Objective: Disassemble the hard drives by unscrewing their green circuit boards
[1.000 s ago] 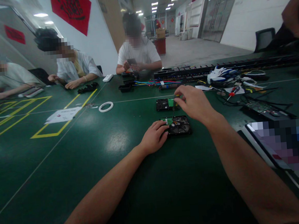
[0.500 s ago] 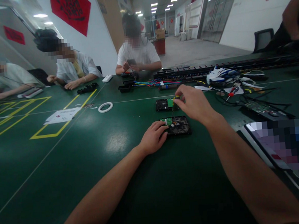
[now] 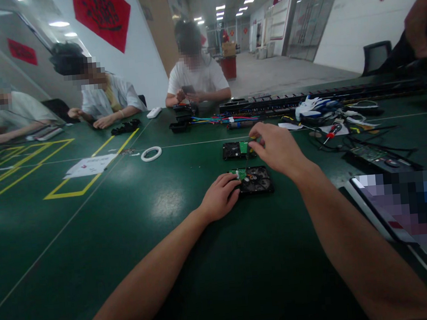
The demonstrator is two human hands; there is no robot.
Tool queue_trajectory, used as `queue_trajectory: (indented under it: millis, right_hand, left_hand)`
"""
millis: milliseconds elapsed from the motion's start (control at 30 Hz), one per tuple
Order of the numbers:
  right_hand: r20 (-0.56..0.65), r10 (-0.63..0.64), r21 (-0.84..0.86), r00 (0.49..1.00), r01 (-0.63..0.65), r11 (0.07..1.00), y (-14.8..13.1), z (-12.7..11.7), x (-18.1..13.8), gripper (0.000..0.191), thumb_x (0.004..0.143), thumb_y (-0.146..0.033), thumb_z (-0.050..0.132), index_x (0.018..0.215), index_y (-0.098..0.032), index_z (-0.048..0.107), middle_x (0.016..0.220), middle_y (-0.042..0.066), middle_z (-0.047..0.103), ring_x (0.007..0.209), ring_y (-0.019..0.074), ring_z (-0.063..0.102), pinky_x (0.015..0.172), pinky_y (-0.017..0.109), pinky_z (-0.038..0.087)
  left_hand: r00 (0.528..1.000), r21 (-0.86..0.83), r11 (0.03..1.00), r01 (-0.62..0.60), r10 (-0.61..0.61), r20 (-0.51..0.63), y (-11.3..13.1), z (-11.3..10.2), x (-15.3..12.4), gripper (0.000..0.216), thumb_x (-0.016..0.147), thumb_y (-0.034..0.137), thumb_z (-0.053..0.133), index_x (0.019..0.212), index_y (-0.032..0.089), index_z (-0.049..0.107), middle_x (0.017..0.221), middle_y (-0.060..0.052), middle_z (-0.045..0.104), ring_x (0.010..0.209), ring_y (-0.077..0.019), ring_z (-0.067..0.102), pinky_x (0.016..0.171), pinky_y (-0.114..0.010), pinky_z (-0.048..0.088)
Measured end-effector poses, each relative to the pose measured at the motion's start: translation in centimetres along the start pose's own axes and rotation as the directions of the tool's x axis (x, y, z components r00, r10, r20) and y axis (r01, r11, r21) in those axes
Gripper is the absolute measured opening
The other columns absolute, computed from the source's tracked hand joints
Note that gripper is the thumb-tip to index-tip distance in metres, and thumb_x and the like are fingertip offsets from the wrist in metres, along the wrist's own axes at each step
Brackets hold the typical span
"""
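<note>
A black hard drive (image 3: 261, 180) with a small green circuit board lies on the green table in front of me. My left hand (image 3: 220, 196) grips its left end, fingers over the top and thumb along the near edge. Pinched in the fingers of my right hand (image 3: 277, 147) is a screwdriver (image 3: 250, 147) with a partly hidden yellow-and-dark handle. Its thin shaft points down at the drive's far edge; I cannot make out the exact contact of the tip. Just behind lies a second hard drive (image 3: 231, 150), its right part covered by my right hand.
A white ring (image 3: 151, 154) and paper sheets (image 3: 90, 165) lie to the left. Gloves (image 3: 315, 106), a red screwdriver (image 3: 331, 132), a circuit board (image 3: 379, 156) and a tablet-like device (image 3: 383, 210) are at right. Long black rails (image 3: 286, 101) and coloured wires run across the back. Several people sit around.
Both hands keep nearly the same places, the right one still pinching the screwdriver over the hard drive. Only a slight shift of the whole view shows.
</note>
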State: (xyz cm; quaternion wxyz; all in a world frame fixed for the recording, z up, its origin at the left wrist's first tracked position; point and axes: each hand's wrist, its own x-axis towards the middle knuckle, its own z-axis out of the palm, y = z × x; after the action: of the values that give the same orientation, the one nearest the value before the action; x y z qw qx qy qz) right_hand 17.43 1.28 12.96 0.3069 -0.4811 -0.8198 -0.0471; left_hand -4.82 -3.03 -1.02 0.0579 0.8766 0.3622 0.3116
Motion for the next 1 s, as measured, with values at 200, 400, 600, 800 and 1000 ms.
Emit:
queue_trajectory:
  millis: [200, 400, 600, 800, 1000]
  right_hand:
    - [-0.004, -0.031, -0.027, 1.000, 0.031, 0.999, -0.04, -0.13, -0.12, 0.013, 0.093, -0.024, 0.058, 0.104, -0.020, 0.065, 0.100, 0.010, 0.068, 0.084, 0.0236, 0.062, 0.080, 0.038, 0.044]
    - [-0.013, -0.003, -0.011, 1.000, 0.003, 1.000, 0.22, 0.12, -0.01, 0.012, 0.090, -0.019, 0.059, 0.100, -0.018, 0.064, 0.098, 0.010, 0.069, 0.081, 0.0229, 0.062, 0.078, 0.037, 0.045]
    - [0.010, -0.020, -0.033, 1.000, 0.020, 0.999, -0.02, -0.16, -0.02, 0.013, 0.093, -0.026, 0.058, 0.101, -0.019, 0.067, 0.098, 0.009, 0.069, 0.083, 0.0241, 0.061, 0.079, 0.039, 0.044]
    - [0.007, -0.001, -0.024, 1.000, 0.001, 1.000, 0.09, 0.00, 0.00, 0.012, 0.091, -0.023, 0.060, 0.101, -0.018, 0.066, 0.100, 0.010, 0.069, 0.086, 0.0250, 0.062, 0.080, 0.039, 0.045]
    - [-0.010, 0.021, -0.003, 1.000, -0.021, 1.000, 0.02, 0.13, 0.06, 0.012, 0.090, -0.021, 0.062, 0.101, -0.019, 0.063, 0.100, 0.010, 0.069, 0.085, 0.0243, 0.062, 0.079, 0.037, 0.044]
  left_hand:
    - [1.000, 0.009, 1.000, -0.002, 0.002, -0.003, 0.10, -0.06, 0.03, 0.033, 0.099, 0.029, 0.052, 0.130, 0.021, 0.060, 0.134, -0.013, 0.060, 0.131, -0.0281, 0.051, 0.112, -0.053, 0.047]
    - [1.000, 0.003, 1.000, 0.002, -0.002, 0.000, 0.14, -0.07, 0.04, 0.034, 0.099, 0.029, 0.052, 0.130, 0.021, 0.060, 0.134, -0.013, 0.059, 0.132, -0.0283, 0.051, 0.111, -0.054, 0.047]
    - [1.000, 0.004, 1.000, 0.001, -0.001, 0.004, 0.12, -0.09, 0.05, 0.034, 0.099, 0.029, 0.052, 0.130, 0.020, 0.060, 0.134, -0.013, 0.059, 0.132, -0.0281, 0.051, 0.111, -0.053, 0.047]
    - [1.000, 0.011, 1.000, 0.000, 0.000, 0.002, 0.13, -0.01, 0.03, 0.034, 0.099, 0.029, 0.051, 0.131, 0.021, 0.060, 0.135, -0.012, 0.059, 0.132, -0.0282, 0.051, 0.111, -0.054, 0.047]
    - [1.000, 0.010, 1.000, 0.001, -0.001, 0.002, 0.05, 0.00, -0.03, 0.034, 0.099, 0.029, 0.052, 0.130, 0.021, 0.060, 0.135, -0.012, 0.059, 0.132, -0.0280, 0.052, 0.111, -0.053, 0.047]
